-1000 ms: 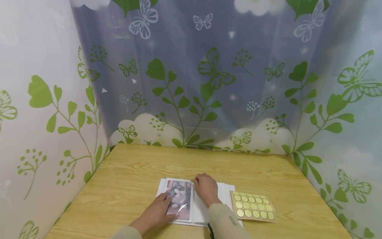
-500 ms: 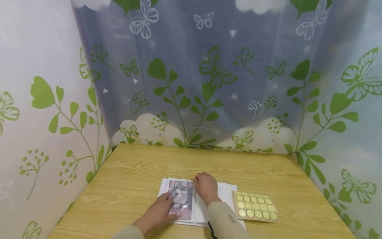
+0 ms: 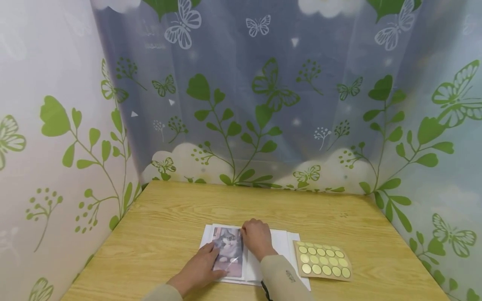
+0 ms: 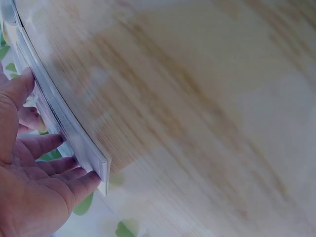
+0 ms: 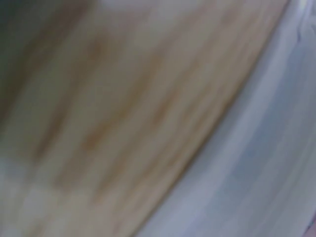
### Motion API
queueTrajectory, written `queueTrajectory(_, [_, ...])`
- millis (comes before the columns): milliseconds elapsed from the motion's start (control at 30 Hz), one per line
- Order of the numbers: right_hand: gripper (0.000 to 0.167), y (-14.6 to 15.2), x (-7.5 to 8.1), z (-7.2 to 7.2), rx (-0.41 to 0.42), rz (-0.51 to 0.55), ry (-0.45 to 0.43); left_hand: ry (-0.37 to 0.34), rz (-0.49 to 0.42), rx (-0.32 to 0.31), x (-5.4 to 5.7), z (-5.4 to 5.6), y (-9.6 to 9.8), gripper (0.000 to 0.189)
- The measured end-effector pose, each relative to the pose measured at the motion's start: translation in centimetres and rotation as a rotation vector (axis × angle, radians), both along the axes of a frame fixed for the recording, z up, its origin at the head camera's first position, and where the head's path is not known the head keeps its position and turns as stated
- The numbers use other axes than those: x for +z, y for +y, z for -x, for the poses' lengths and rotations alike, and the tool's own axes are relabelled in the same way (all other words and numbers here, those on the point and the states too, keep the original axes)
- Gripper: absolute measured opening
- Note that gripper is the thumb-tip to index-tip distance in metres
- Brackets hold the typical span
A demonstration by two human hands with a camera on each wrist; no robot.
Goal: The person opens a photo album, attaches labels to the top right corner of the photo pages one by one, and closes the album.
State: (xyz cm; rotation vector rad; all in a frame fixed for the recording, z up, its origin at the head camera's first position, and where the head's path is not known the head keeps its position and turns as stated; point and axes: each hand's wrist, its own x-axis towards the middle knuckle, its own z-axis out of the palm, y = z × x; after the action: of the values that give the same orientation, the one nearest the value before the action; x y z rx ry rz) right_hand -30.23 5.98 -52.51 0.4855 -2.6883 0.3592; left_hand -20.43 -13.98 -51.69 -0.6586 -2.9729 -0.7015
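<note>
An open white photo album [image 3: 278, 244] lies on the table, with a cat photo [image 3: 229, 248] on its left page; a shine across the photo suggests clear film. My left hand [image 3: 199, 265] rests along the album's left side, fingers extended over the photo's edge. In the left wrist view, that hand's fingertips [image 4: 91, 180] touch the album's edge [image 4: 74, 126]. My right hand [image 3: 257, 238] has its fingers curled at the photo's upper right corner, pinching there; the fingertips are mostly hidden. The right wrist view shows only the blurred white album pages [image 5: 247, 163] and wood.
A sheet of round gold stickers [image 3: 324, 260] lies just right of the album, its left side close against the album's edge. The wood-grain table [image 3: 180, 205] ends at a printed curtain [image 3: 241, 125] with green leaves and butterflies, which encloses three sides.
My right hand shifts slightly left toward the photo's upper right corner. The left hand stays on the album's left side; the view itself drifts a little.
</note>
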Motion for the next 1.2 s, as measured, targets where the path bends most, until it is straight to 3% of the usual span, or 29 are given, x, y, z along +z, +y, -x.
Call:
queueTrajectory(133, [0.011,-0.1,0.0,-0.1,0.008,-0.025,0.003,-0.014,0.004,0.006,0.1,0.0,0.0,0.076])
queueTrajectory(467, [0.014,-0.1,0.2,-0.4,0.009,-0.045,-0.093,-0.039,0.009,-0.002,0.4,0.0,0.1,0.074])
queueTrajectory(767, [0.014,0.2,0.4,-1.1,0.073,-0.057,-0.091,-0.032,0.016,-0.001,0.3,0.1,0.0,0.076])
queueTrajectory(1200, [0.013,0.3,0.3,-2.2,0.141,-0.162,-0.071,-0.02,0.004,-0.006,0.4,0.0,0.1,0.075])
